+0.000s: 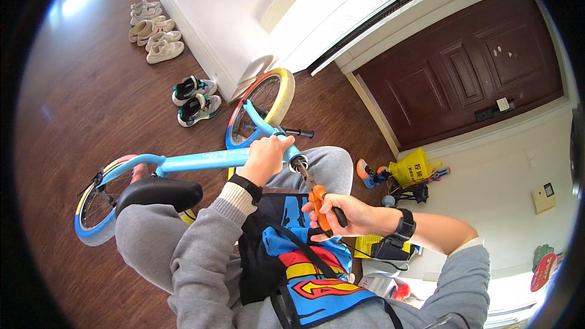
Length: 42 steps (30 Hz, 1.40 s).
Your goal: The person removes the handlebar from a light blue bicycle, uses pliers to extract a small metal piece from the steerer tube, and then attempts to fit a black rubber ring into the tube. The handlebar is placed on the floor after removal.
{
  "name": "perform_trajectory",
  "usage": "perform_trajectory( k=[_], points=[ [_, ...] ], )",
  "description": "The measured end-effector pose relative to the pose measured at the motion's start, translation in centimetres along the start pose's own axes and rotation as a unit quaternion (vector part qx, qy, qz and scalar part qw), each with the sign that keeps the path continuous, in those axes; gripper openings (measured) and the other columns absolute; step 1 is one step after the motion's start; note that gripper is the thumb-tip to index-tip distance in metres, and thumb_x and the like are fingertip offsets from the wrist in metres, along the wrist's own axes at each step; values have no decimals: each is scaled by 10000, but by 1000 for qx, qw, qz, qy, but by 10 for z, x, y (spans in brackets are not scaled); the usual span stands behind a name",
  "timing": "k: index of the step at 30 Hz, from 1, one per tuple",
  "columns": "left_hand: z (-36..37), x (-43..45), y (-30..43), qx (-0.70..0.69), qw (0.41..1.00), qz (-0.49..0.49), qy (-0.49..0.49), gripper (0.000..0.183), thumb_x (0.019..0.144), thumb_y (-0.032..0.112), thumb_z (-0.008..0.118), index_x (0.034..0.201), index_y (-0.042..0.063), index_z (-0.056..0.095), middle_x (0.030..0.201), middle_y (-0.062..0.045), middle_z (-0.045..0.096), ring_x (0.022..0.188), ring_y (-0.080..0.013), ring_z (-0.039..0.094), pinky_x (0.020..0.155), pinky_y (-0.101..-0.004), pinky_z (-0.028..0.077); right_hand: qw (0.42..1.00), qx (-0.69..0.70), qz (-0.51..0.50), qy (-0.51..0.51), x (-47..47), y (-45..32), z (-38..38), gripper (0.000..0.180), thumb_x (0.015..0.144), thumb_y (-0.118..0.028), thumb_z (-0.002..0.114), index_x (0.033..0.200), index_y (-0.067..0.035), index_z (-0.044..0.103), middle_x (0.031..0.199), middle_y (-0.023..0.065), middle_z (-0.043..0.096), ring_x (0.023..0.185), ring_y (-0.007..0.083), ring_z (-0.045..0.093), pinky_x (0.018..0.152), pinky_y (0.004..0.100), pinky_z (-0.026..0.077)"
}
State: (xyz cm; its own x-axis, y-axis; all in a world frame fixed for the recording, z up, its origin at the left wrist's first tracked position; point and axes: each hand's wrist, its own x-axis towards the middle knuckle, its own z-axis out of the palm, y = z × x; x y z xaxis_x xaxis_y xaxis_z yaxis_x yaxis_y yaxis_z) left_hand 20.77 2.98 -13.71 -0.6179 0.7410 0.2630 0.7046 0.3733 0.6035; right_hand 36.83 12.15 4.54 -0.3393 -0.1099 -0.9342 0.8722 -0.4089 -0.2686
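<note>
A light-blue children's bicycle frame [205, 161] lies across my lap, its black saddle [167, 192] close to my leg. My left hand [267, 157] grips the frame just behind the head tube [294, 155]. In my right hand [347, 214] are pliers with orange and black handles [317, 192], their metal jaws at the open end of the head tube. Whether the jaws grip anything inside cannot be told. The front wheel [279, 100], with a yellow, red and blue tyre, and a black handlebar grip [304, 133] show beyond the tube. The rear wheel [98, 224] is at the left.
Several pale shoes [165, 51] and a pair of black-and-white sneakers [199, 109] stand along the white wall. A dark red door [461, 68] is at the upper right. By the right wall are a yellow bag [409, 169] and an orange-and-blue shoe [365, 173].
</note>
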Motion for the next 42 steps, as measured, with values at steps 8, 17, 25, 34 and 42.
perform_trajectory(
  k=[8, 17, 25, 34, 42],
  points=[
    [3, -1, -2, 13, 1000, -1, 5, 292, 817, 59, 633, 1076, 188, 591, 777, -91, 677, 756, -316, 720, 606, -447, 562, 997, 80, 11, -8, 4, -6, -5, 359, 865, -158, 541, 1201, -31, 542, 960, 88, 608, 895, 210, 616, 962, 553, 496],
    [0, -1, 2, 1, 1000, -21, -19, 308, 825, 62, 620, 1098, 203, 600, 829, -103, 684, 783, -331, 720, 635, -453, 566, 989, -136, 19, 49, -6, -33, -18, 163, 854, -135, 586, 982, -71, 509, 770, 15, 494, 609, 103, 476, 515, 267, 437],
    [-1, 0, 2, -9, 999, -29, -30, 353, 832, 68, 615, 1146, 227, 620, 840, -98, 686, 802, -333, 723, 662, -458, 570, 858, -495, 2, 136, -9, -47, 3, 189, 889, -213, 545, 788, -65, 486, 668, 35, 504, 555, 150, 509, 518, 324, 456],
    [0, 1, -1, -7, 999, -22, -30, 463, 808, 109, 628, 1261, 203, 619, 821, -141, 691, 786, -355, 704, 657, -485, 545, 681, -693, -25, 233, -10, -51, 21, 446, 862, -323, 537, 692, 83, 607, 690, 256, 643, 646, 315, 681, 617, 444, 498],
    [-2, -1, 1, -3, 999, -19, -47, 460, 795, 97, 655, 1241, 195, 603, 866, -142, 696, 818, -344, 710, 663, -473, 555, 964, -251, 11, 89, -2, -17, -17, 422, 860, -259, 578, 1237, -70, 574, 1000, 31, 611, 972, 154, 635, 739, 489, 586]
  ],
)
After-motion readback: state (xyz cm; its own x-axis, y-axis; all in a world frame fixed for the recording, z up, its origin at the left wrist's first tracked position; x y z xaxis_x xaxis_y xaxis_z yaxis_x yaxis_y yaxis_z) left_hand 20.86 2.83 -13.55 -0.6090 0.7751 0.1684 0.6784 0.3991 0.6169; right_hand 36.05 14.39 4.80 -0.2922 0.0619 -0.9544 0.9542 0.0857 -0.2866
